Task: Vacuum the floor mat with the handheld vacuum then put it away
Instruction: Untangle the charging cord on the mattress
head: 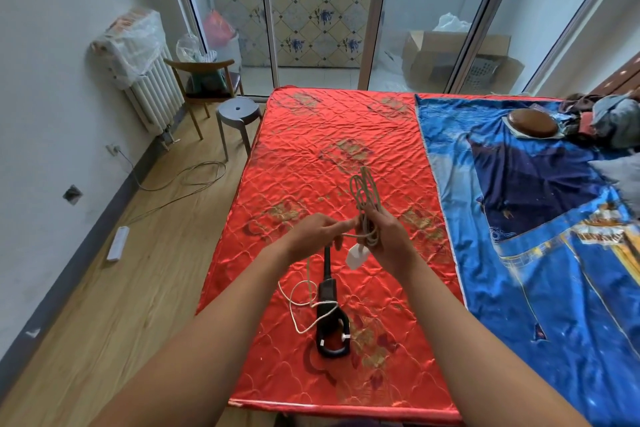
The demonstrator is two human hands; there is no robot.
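Note:
A black handheld vacuum [329, 319] lies on the red quilted mat [311, 156], nozzle pointing away from me, handle near me. Its white cord [301, 302] runs off the vacuum in loose loops. My right hand [384, 236] grips a bundle of coiled cord [363, 198] held upright above the mat, with a white plug [356, 255] hanging below the hand. My left hand [318, 232] pinches a strand of the cord beside the bundle.
A blue sheet [536, 218] covers the right side, with a brown cushion [533, 123] and clothes at the far end. On the left are wooden floor, a grey stool [239, 114], a chair [204, 80], a radiator [152, 94], a white power strip [117, 243] and its cable.

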